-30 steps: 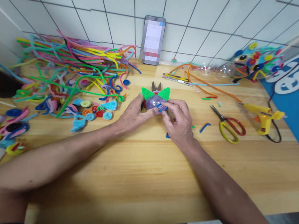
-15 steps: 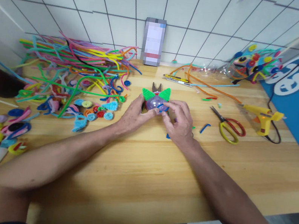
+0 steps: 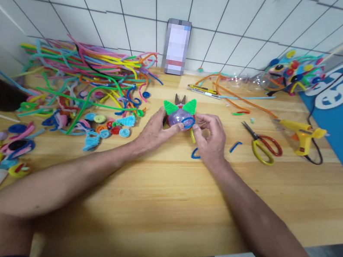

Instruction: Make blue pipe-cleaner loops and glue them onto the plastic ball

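Observation:
My left hand [image 3: 154, 130] is closed around the left side of a clear, purplish plastic ball [image 3: 175, 118]. Two green pipe-cleaner triangles [image 3: 190, 106] stand up from the ball like ears. On its lower right lies a blue pipe-cleaner ring [image 3: 188, 123], with my left thumb at its edge. My right hand [image 3: 211, 137] is just right of the ball, fingers bent and slightly apart, with nothing visible between them. Dark pliers jaws [image 3: 180, 99] show behind the ball; a yellow strip [image 3: 193, 136], perhaps a handle, shows beside my right thumb.
Pipe cleaners [image 3: 87, 61] and coiled pieces [image 3: 104, 133] cover the left side. Scissors [image 3: 262, 146] and a yellow glue gun [image 3: 303, 135] lie right. A phone [image 3: 175, 48] leans on the wall; a cutter knife [image 3: 202, 90] lies nearby. Blue scraps [image 3: 196, 153] are near my right hand.
My right hand has let go of the blue ring and drawn slightly right, so the ring and the yellow strip show more. My left hand keeps its hold on the ball.

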